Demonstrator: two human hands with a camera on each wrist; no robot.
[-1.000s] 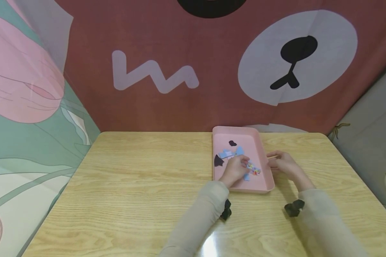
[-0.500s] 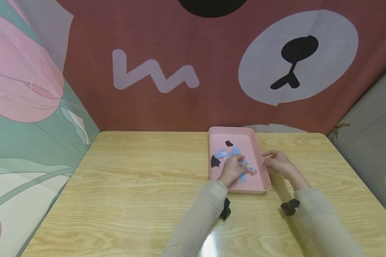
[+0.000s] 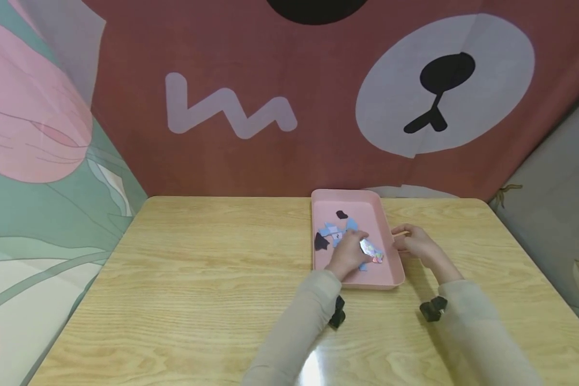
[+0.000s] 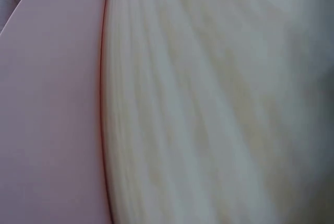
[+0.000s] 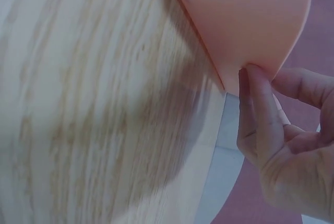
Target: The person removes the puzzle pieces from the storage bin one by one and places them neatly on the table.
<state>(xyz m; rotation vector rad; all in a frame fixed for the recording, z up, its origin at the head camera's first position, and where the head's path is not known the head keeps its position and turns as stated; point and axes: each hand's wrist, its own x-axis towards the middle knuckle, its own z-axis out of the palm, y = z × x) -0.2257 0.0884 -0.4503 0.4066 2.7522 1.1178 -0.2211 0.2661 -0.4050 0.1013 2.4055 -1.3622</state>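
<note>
while left grip pinches glossy oblong piece, right grip, spread, touches smooth pink tray.

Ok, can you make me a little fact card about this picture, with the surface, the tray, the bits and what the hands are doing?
Surface: pale wood-grain table
Container: shallow pink rectangular plastic-looking tray, near the table's far edge
Left hand: inside the tray, pinching a shiny multicoloured flat piece
Right hand: touching the tray's outer right side
Dark bits: two flat irregular black pieces, in the tray
Blue bits: flat light-blue pieces, partly hidden by the left hand
</note>
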